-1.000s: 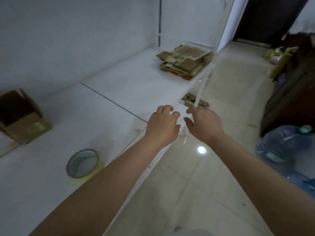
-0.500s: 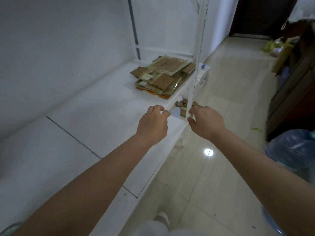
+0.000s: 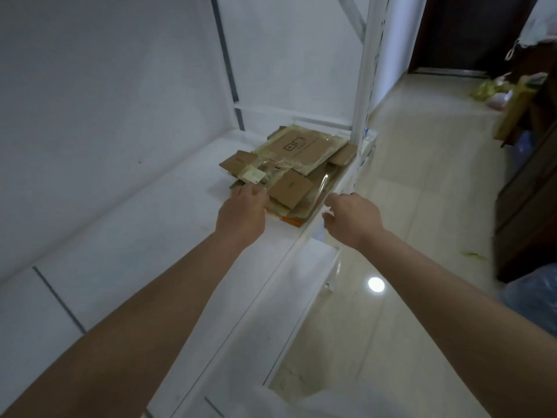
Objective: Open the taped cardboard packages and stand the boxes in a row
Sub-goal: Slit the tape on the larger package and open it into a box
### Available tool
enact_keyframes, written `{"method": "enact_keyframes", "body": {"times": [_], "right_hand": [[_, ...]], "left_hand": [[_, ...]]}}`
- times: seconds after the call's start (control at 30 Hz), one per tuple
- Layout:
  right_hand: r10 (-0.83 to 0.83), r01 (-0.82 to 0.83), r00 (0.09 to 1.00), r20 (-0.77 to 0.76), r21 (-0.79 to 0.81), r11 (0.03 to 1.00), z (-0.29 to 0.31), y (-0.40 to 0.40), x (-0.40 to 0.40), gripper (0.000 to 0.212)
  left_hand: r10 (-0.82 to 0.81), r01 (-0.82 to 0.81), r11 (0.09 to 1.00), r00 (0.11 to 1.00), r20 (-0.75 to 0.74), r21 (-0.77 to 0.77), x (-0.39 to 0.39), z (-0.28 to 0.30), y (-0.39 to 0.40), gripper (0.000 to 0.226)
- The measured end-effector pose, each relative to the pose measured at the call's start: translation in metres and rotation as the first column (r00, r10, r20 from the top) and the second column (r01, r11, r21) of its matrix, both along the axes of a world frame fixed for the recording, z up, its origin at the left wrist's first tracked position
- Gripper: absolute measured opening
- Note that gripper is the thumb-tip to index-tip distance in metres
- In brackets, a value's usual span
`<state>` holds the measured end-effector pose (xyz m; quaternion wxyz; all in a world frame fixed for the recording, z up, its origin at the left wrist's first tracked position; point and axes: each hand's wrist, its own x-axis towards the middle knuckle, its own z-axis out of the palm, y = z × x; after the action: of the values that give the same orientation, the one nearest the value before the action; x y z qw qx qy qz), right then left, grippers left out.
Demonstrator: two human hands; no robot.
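— Where are the packages?

— A stack of flattened cardboard packages [image 3: 289,170], bound in clear tape, lies at the far end of the white shelf [image 3: 144,236], against its front edge beside the upright post [image 3: 361,101].

— And the hands?

— The left hand [image 3: 242,214] is at the stack's near edge — its fingers are hidden, so I cannot tell whether it grips. The right hand [image 3: 351,218] hovers at the shelf's front edge, fingers loosely curled, holding nothing.

Two bare hands, left hand [image 3: 241,214] and right hand [image 3: 351,218]. One stack of flattened cardboard packages [image 3: 289,170]; exact number unclear. One white shelf [image 3: 144,236]. One upright post [image 3: 363,86].
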<state>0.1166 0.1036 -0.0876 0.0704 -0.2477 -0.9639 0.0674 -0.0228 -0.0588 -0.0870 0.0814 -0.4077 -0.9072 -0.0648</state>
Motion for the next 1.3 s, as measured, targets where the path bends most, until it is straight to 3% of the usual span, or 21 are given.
{"method": "enact_keyframes", "body": {"times": [0.2, 0.5, 0.63, 0.8, 0.87, 0.93, 0.97, 1.07, 1.13, 1.2, 1.3], "right_hand": [[0.1, -0.097, 0.994, -0.037, 0.072, 0.993, -0.013, 0.015, -0.05, 0.026], [0.276, -0.294, 0.953, 0.127, 0.161, 0.942, -0.032, 0.036, -0.089, 0.073], [0.329, -0.355, 0.929, 0.17, 0.148, 0.923, -0.036, 0.046, -0.094, 0.073], [0.359, -0.361, 0.933, 0.034, 0.088, 0.928, -0.023, 0.056, -0.093, 0.068], [0.359, -0.357, 0.931, -0.068, 0.037, 0.933, -0.019, 0.062, -0.09, 0.066], [0.359, -0.363, 0.919, -0.164, 0.01, 0.932, -0.018, 0.068, -0.086, 0.062], [0.364, -0.371, 0.908, -0.208, 0.008, 0.929, -0.019, 0.07, -0.084, 0.06], [0.382, -0.401, 0.877, -0.292, -0.006, 0.916, -0.025, 0.072, -0.078, 0.054], [0.381, -0.403, 0.876, -0.298, -0.014, 0.915, -0.028, 0.07, -0.073, 0.05], [0.386, -0.403, 0.879, -0.278, -0.003, 0.915, -0.03, 0.07, -0.068, 0.054], [0.359, -0.377, 0.898, -0.254, -0.024, 0.926, -0.033, 0.071, -0.056, 0.07]], "left_hand": [[0.058, -0.059, 0.998, 0.997, -0.041, -0.038, -0.019, -0.02, 0.013, 0.026], [0.072, -0.068, 0.993, 0.997, 0.038, -0.1, -0.031, -0.029, 0.031, 0.036], [0.059, -0.056, 0.997, 0.997, 0.043, -0.056, -0.034, -0.037, 0.033, 0.033], [0.085, -0.083, 0.996, 0.992, 0.096, -0.019, -0.047, -0.034, 0.035, 0.029], [0.135, -0.155, 0.983, 0.973, 0.188, 0.095, -0.051, -0.026, 0.037, 0.037], [0.183, -0.321, 0.897, 0.895, 0.406, 0.304, -0.053, -0.015, 0.044, 0.045], [0.178, -0.439, 0.808, 0.817, 0.548, 0.392, -0.055, -0.009, 0.05, 0.048], [0.04, -0.716, 0.533, 0.554, 0.832, 0.451, -0.062, 0.002, 0.068, 0.045], [-0.053, -0.79, 0.461, 0.43, 0.901, 0.404, -0.059, 0.003, 0.081, 0.035], [-0.152, -0.845, 0.399, 0.323, 0.934, 0.357, -0.053, 0.002, 0.096, 0.041], [-0.197, -0.876, 0.332, 0.297, 0.934, 0.349, -0.047, 0.005, 0.106, 0.043]]}}
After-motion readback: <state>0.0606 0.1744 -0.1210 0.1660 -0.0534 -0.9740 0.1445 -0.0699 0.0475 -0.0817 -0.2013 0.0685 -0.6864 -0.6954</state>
